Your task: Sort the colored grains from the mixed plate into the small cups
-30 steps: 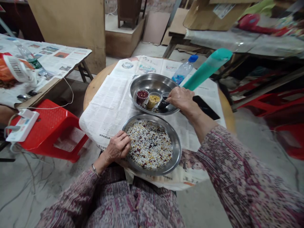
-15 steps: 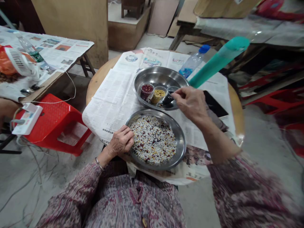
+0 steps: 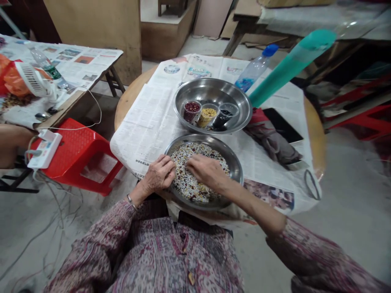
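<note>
A shallow steel basin stands nearest me, spread with small white, red, yellow and dark grains or beads; I cannot tell which. My left hand is closed at its left rim, fingers curled over the edge. Over the mix, my right hand has its fingertips pinched together down at the pieces; whatever they hold is hidden. A second steel basin behind holds three clear cups: one with red pieces, one with yellow pieces and a tilted one with black pieces.
Newspaper covers the round table. A blue-capped bottle, a long green tube-like object, a grey folded umbrella and a dark flat device lie right. At left stand a red stool with a power strip and another table.
My right hand has moved from the cup of black pieces, toward me and left, into the near basin. My left hand stays at the rim. The view has shifted slightly.
</note>
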`<state>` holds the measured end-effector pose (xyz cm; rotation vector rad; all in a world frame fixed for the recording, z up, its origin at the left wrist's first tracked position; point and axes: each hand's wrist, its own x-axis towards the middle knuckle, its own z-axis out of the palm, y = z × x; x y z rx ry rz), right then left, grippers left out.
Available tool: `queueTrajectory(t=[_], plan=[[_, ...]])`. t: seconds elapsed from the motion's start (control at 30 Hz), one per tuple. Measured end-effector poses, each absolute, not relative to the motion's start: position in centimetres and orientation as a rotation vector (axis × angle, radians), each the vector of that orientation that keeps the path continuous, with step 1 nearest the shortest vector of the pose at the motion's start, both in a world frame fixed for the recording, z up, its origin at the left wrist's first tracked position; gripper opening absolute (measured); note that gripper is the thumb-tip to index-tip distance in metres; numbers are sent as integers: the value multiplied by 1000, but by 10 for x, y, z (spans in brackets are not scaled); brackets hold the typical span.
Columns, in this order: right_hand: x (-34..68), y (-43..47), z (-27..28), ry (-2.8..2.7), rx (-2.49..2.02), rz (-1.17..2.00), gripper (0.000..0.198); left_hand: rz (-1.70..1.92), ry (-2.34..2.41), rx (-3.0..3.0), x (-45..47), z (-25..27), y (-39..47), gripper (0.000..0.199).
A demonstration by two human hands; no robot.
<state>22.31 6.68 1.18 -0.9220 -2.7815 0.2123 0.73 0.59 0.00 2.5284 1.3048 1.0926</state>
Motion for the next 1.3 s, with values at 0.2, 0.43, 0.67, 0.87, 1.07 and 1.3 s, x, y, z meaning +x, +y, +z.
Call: queueTrajectory(t=[0.2,0.43,0.67,0.87,1.07,1.3], plan=[[207,100,13,-2517,-1277,201,24,1186,1324,2504,7,4,4,9],[203,60,17,-2733,-705,472,17,1209,1353,2461,8,5,4,13],[258,76,15,-2532,-1191,277,27,1198,1317,2469,8,3,6,12],[235,65,14,-2481,-1301,247,30,1222,1296,2491,7,3,6,13],[246,30,34,-2763,-873,636,17,1166,1340,2473,7,3,6,15],[267,25,37,-2913,-823,763,22,1196,1314,2495,7,3,7,14]])
